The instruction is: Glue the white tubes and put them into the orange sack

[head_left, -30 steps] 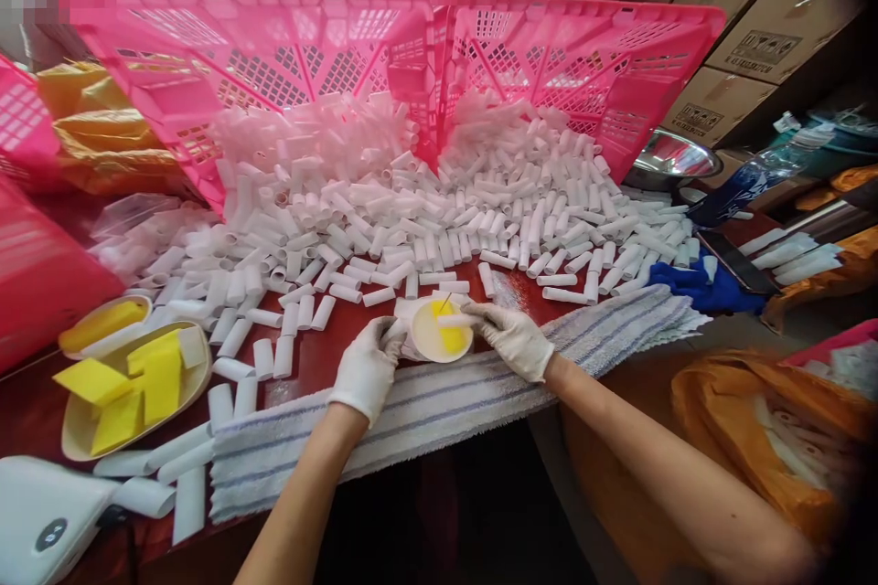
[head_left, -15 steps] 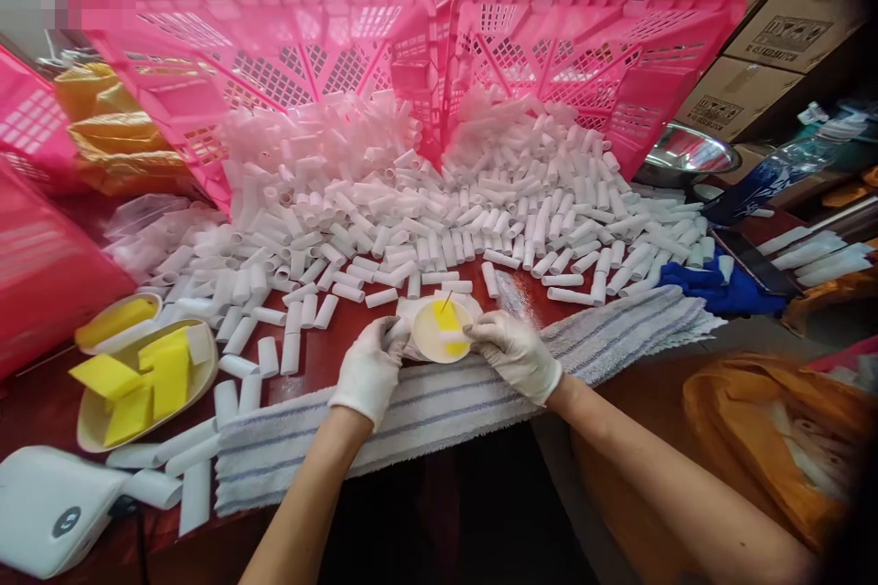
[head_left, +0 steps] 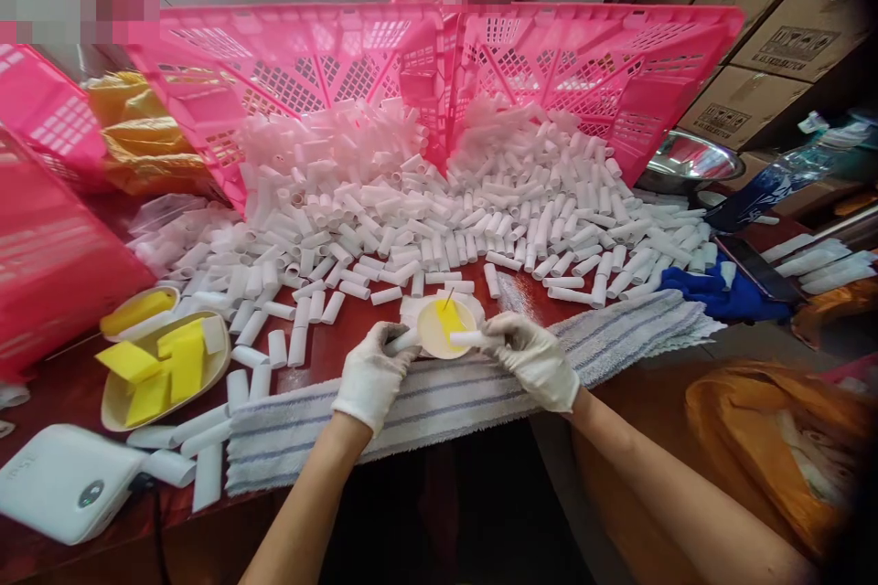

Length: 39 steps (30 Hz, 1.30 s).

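Left hand (head_left: pixel 370 375), gloved, sits at centre frame, fingers pinched round a short white tube (head_left: pixel 403 340). Right hand (head_left: pixel 536 358), also gloved, grips a second white tube (head_left: pixel 469 338), its end just at the rim of the small dish (head_left: pixel 432 336) with yellow stuff in it. I see both hands resting over the striped towel (head_left: pixel 439 402) on the red table (head_left: pixel 329 356). Loose tube pile (head_left: pixel 439 210) fills mid frame, spilling from pink crates (head_left: pixel 439 64) across the top. Yellow sponges in a tray (head_left: pixel 165 370) at left, white device (head_left: pixel 61 480) lower left, blue cloth (head_left: pixel 720 297) at right.
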{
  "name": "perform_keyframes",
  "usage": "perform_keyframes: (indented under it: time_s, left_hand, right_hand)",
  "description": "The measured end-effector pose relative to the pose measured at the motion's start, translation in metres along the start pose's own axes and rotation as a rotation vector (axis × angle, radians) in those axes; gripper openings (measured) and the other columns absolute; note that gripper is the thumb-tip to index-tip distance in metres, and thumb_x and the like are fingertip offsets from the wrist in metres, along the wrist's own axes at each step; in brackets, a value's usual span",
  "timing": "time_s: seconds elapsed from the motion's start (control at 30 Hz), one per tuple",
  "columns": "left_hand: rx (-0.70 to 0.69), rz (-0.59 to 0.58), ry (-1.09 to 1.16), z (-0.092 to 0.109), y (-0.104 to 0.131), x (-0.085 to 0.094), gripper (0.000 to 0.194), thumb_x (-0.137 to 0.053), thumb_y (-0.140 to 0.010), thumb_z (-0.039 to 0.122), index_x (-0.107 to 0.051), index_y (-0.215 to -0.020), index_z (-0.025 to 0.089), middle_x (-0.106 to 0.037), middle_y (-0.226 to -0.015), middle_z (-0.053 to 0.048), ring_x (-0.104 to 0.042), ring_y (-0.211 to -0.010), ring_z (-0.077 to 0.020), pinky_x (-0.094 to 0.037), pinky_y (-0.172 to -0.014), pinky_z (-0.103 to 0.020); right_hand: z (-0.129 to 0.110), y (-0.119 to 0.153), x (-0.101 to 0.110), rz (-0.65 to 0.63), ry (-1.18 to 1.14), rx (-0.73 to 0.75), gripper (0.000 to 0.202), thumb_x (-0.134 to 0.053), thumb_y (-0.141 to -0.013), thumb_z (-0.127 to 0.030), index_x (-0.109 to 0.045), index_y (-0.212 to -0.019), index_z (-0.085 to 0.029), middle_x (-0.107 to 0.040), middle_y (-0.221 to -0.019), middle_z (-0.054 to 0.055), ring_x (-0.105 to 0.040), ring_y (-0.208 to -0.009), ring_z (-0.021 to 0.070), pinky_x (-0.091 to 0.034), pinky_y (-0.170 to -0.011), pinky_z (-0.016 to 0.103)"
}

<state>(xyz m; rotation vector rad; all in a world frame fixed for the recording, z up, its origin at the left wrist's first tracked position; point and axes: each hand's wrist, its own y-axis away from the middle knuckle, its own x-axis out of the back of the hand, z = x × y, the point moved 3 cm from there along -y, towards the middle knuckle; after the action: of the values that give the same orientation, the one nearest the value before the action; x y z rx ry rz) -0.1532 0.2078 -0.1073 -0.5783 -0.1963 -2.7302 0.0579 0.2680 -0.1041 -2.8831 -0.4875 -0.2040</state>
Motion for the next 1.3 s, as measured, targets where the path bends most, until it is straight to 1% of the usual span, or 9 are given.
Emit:
perform_keyframes:
  time_s: [0.13,0.33,0.53,0.7,0.83,0.97,1.13,1.23,1.3]
  left_hand:
    - [-0.038,-0.139,0.154,0.009,0.009,-0.015,0.033,-0.069,-0.064,0.038,-0.059,-0.087,0.017,-0.066,-0.088,-0.002,-0.063,-0.081,-0.0154,-0.05,-0.081,-0.028]
    - [0.011,-0.248,0.285,0.024,0.021,-0.023,0.035,-0.069,-0.066,0.037,-0.059,-0.092,0.016,-0.063,-0.082,-0.002,-0.059,-0.071,-0.0123,-0.05,-0.066,-0.024]
    - [0.04,-0.347,0.322,0.023,0.027,-0.021,0.033,-0.066,-0.07,0.038,-0.058,-0.094,0.016,-0.058,-0.07,0.002,-0.052,-0.057,-0.0085,-0.044,-0.052,-0.021]
    - [-0.013,-0.324,0.201,0.024,0.031,-0.023,0.036,-0.063,-0.071,0.043,-0.059,-0.095,0.017,-0.057,-0.066,0.002,-0.049,-0.053,-0.0089,-0.041,-0.049,-0.021]
    - [0.048,-0.309,0.179,0.028,0.032,-0.028,0.039,-0.045,-0.081,0.053,-0.054,-0.068,0.017,-0.047,-0.052,0.003,-0.04,-0.044,-0.0084,-0.032,-0.043,-0.022]
    - [0.068,-0.208,0.033,0.032,0.032,-0.037,0.048,-0.033,-0.084,0.052,-0.05,-0.054,0.019,-0.052,-0.049,-0.001,-0.047,-0.044,-0.0123,-0.034,-0.045,-0.025]
    - [-0.083,0.074,-0.293,0.042,0.041,-0.047,0.047,-0.027,-0.087,0.041,-0.064,-0.07,0.018,-0.065,-0.065,-0.008,-0.059,-0.06,-0.0191,-0.042,-0.058,-0.029]
    - [-0.214,0.016,-0.36,0.048,0.045,-0.054,0.045,-0.028,-0.088,0.04,-0.066,-0.078,0.019,-0.068,-0.073,-0.009,-0.062,-0.067,-0.02,-0.044,-0.065,-0.03]
    - [-0.252,-0.072,-0.336,0.046,0.043,-0.048,0.04,-0.032,-0.087,0.042,-0.066,-0.084,0.021,-0.069,-0.081,-0.007,-0.063,-0.073,-0.0196,-0.046,-0.069,-0.029]
  right_hand:
    - [-0.011,-0.002,-0.002,0.033,-0.186,-0.327,0.041,-0.068,-0.066,-0.053,-0.056,-0.081,-0.017,-0.058,-0.061,0.0,-0.05,-0.047,0.0091,-0.039,-0.041,0.021]
    - [-0.026,-0.004,-0.001,0.029,-0.171,-0.365,0.043,-0.066,-0.066,-0.057,-0.053,-0.071,-0.016,-0.042,-0.045,-0.007,-0.034,-0.038,0.0043,-0.024,-0.036,0.018]
    - [-0.032,0.001,0.0,0.045,-0.165,-0.43,0.045,-0.066,-0.064,-0.059,-0.052,-0.067,-0.017,-0.043,-0.048,-0.006,-0.035,-0.039,0.0043,-0.027,-0.037,0.018]
    - [-0.039,0.009,0.0,0.003,0.117,-0.152,0.031,-0.058,-0.078,-0.049,-0.058,-0.076,-0.018,-0.052,-0.059,-0.002,-0.045,-0.05,0.0087,-0.034,-0.044,0.02]
    - [-0.047,0.018,-0.005,-0.083,0.429,0.187,0.025,-0.049,-0.085,-0.039,-0.06,-0.077,-0.018,-0.058,-0.067,0.002,-0.052,-0.061,0.0125,-0.041,-0.058,0.024]
    - [-0.045,0.025,-0.015,0.071,0.698,0.492,0.032,-0.043,-0.086,-0.033,-0.057,-0.062,-0.019,-0.059,-0.06,0.005,-0.052,-0.059,0.0147,-0.04,-0.062,0.028]
    - [-0.033,0.027,-0.032,0.194,0.504,0.145,0.037,-0.033,-0.09,-0.033,-0.055,-0.063,-0.02,-0.059,-0.056,0.004,-0.053,-0.051,0.0139,-0.04,-0.053,0.025]
    - [-0.035,0.035,-0.025,0.192,0.467,0.026,0.038,-0.033,-0.09,-0.036,-0.054,-0.064,-0.02,-0.059,-0.058,0.004,-0.054,-0.052,0.0148,-0.04,-0.052,0.025]
    - [-0.038,0.043,0.001,0.208,0.559,0.032,0.036,-0.035,-0.089,-0.038,-0.055,-0.064,-0.02,-0.06,-0.06,0.004,-0.054,-0.054,0.0154,-0.04,-0.054,0.026]
